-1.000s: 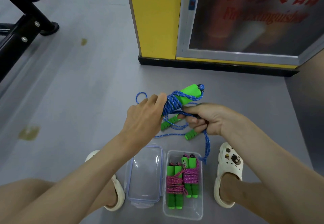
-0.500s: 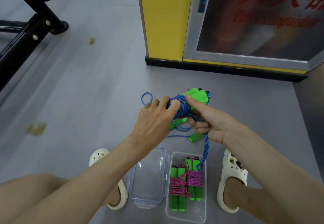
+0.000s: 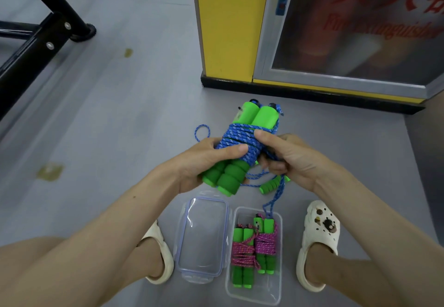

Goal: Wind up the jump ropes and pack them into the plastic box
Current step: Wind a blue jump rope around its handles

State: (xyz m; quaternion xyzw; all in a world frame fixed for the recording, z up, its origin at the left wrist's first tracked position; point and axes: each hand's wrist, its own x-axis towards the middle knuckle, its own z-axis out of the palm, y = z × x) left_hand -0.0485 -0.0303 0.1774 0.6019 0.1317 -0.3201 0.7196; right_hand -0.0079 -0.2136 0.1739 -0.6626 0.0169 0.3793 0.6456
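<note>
I hold a blue jump rope (image 3: 241, 142) wound around its two green handles, above the floor. My left hand (image 3: 206, 160) grips the bundle from the left, thumb across the coils. My right hand (image 3: 286, 157) pinches the coils with its thumb and holds the loose blue end, which hangs down toward the clear plastic box (image 3: 274, 290). Two wound pink ropes with green handles (image 3: 252, 249) lie in the box. Another green handle (image 3: 270, 185) with loose blue rope lies on the floor under my right hand.
The box's clear lid (image 3: 201, 237) lies on the grey floor to its left, between my feet in white clogs (image 3: 317, 241). A yellow fire extinguisher cabinet (image 3: 228, 30) stands ahead. A black metal frame (image 3: 36, 42) is at the far left.
The bundle has turned so both handles face me lengthwise. My left hand now wraps around its lower half, and my right thumb presses on the coils.
</note>
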